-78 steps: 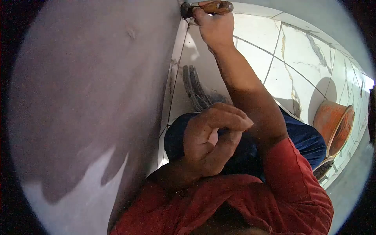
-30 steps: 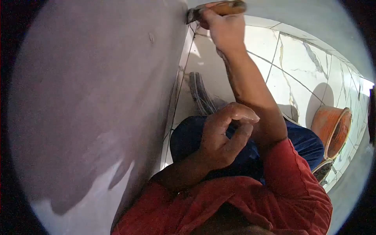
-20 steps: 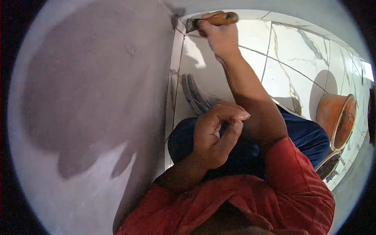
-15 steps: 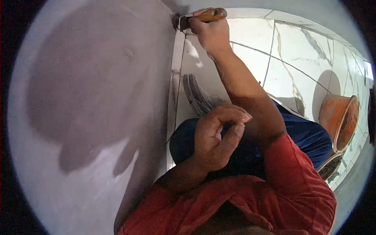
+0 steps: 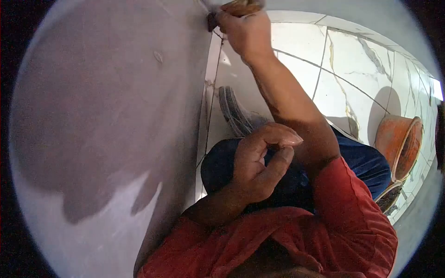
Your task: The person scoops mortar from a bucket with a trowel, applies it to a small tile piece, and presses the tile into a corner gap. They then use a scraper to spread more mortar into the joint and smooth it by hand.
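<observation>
At the far end of the wall's foot, my right hand (image 5: 248, 34) is closed around the wooden handle of a putty knife (image 5: 242, 8). Its dark blade end meets the corner, where a dark smear (image 5: 212, 21) marks the wall; my fingers partly hide the blade. My left hand (image 5: 264, 162) hovers over my lap, fingers curled and fingertips close to the thumb. Whether anything small sits inside that pinch is hidden. Whitish residue coats the fingertips.
A smooth grey wall (image 5: 106, 116) rises close on my left, with a tiled skirting strip along its foot. White veined floor tiles (image 5: 296, 39) extend right. An orange tub (image 5: 387, 139) stands right of my knee, beside another container (image 5: 389, 197) of dark material. My shoe (image 5: 232, 109) is near the wall.
My right hand and the putty knife have shifted slightly up and toward the wall, and the handle has turned. My left hand keeps nearly the same pose.
</observation>
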`<state>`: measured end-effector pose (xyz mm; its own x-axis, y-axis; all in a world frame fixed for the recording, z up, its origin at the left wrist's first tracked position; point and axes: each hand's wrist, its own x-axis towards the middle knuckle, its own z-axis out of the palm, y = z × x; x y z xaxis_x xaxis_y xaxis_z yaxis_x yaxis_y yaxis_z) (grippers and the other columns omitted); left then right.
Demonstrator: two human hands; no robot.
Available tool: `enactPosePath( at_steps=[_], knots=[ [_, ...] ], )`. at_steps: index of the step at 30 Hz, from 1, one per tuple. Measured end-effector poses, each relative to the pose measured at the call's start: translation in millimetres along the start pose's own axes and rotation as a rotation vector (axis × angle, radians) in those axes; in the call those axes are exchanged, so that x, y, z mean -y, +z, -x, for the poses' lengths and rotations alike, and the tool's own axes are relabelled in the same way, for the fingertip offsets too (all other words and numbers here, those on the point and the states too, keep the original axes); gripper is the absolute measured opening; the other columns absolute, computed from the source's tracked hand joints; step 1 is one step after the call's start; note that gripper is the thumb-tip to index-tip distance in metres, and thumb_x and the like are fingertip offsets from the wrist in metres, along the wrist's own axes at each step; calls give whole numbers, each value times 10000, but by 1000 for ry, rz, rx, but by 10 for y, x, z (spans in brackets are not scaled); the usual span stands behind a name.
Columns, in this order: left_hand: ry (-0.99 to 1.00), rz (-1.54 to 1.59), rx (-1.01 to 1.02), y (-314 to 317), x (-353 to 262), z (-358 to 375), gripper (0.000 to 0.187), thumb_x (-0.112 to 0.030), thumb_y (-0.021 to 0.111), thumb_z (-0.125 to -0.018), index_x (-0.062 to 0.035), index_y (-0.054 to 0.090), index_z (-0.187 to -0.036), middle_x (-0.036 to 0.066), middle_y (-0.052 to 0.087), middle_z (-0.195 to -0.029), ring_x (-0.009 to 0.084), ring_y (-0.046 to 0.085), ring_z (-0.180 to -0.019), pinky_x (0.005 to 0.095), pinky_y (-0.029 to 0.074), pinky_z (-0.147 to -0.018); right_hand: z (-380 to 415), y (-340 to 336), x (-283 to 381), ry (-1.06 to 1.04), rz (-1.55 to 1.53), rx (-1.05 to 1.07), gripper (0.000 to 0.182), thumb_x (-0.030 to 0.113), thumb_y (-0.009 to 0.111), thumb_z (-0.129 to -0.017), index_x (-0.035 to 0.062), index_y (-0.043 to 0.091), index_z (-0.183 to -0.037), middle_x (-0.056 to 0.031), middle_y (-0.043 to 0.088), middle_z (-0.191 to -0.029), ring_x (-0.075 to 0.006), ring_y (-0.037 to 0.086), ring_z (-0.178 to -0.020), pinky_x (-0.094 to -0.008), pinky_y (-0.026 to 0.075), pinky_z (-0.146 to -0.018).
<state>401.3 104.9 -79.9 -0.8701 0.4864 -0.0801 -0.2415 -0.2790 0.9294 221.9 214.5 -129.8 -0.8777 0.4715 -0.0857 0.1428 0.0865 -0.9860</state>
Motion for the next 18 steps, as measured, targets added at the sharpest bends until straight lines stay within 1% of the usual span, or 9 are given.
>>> enactPosePath(
  at_steps=[2, 3, 6, 9, 11, 12, 13, 16, 18],
  knots=[
    [2, 11, -11, 13, 18, 11, 135, -32, 544, -928, -7, 582, -1055, 140, 627, -1045, 173, 599, -920, 317, 478, -847, -104, -121, -73, -144, -355, 265, 101, 54, 572, -859, -10, 604, -788, -61, 607, -695, -122, 567, -648, -276, 467, -600],
    [12, 22, -24, 13, 25, 15, 143, -21, 531, -928, -7, 589, -1058, 130, 634, -1058, 166, 603, -925, 312, 476, -842, 12, -144, -147, -182, -374, 63, 80, 38, 574, -848, -16, 603, -797, -62, 604, -703, -123, 565, -649, -274, 467, -602],
    [-44, 17, 10, -14, 8, 16, 151, -19, 528, -928, -8, 585, -1068, 132, 633, -1051, 160, 598, -933, 311, 472, -850, 66, -228, -114, -53, -406, -6, 57, 24, 589, -811, -20, 604, -777, -72, 586, -696, -134, 557, -643, -292, 475, -609],
    [30, -7, 12, 3, 47, -7, 159, -11, 522, -925, -5, 582, -1073, 134, 631, -1045, 162, 594, -946, 306, 464, -859, -31, -163, -429, -89, -47, -9, 90, 69, 610, -814, -9, 618, -769, -115, 613, -729, -200, 589, -649, -340, 495, -639],
    [21, 4, -3, 25, 50, -9, 158, -9, 522, -924, 0, 581, -1070, 135, 630, -1043, 164, 592, -951, 304, 460, -863, -93, 27, -594, -289, 279, -124, 153, 134, 611, -837, -6, 629, -778, -158, 619, -737, -301, 617, -688, -384, 503, -683],
    [15, 19, -22, 32, 43, -4, 157, -6, 521, -923, 5, 580, -1068, 136, 630, -1042, 165, 591, -956, 303, 456, -867, -153, 39, -709, -588, 646, -46, 234, 195, 571, -899, -13, 635, -814, -195, 644, -787, -376, 638, -769, -408, 505, -726],
    [15, 13, -24, 32, 29, -15, 157, -6, 521, -923, 5, 580, -1068, 136, 630, -1042, 165, 591, -956, 303, 456, -867, -144, 70, -653, -588, 639, -46, 234, 195, 571, -899, -13, 635, -814, -195, 644, -787, -376, 638, -769, -408, 505, -726],
    [-33, -32, -15, 41, -7, -29, 136, -60, 546, -928, 4, 575, -1044, 160, 609, -1020, 179, 589, -932, 326, 473, -869, -17, 94, -227, -7, -48, 24, 336, 253, 508, -968, -27, 645, -843, -224, 680, -887, -394, 657, -858, -431, 510, -779],
    [-39, -39, 1, 40, -4, -33, 134, -58, 548, -925, 1, 575, -1042, 160, 611, -1023, 184, 589, -931, 331, 471, -874, -35, 72, -271, -103, 20, -25, 295, 229, 532, -946, -25, 647, -850, -217, 672, -856, -381, 654, -848, -425, 507, -777]
  ],
)
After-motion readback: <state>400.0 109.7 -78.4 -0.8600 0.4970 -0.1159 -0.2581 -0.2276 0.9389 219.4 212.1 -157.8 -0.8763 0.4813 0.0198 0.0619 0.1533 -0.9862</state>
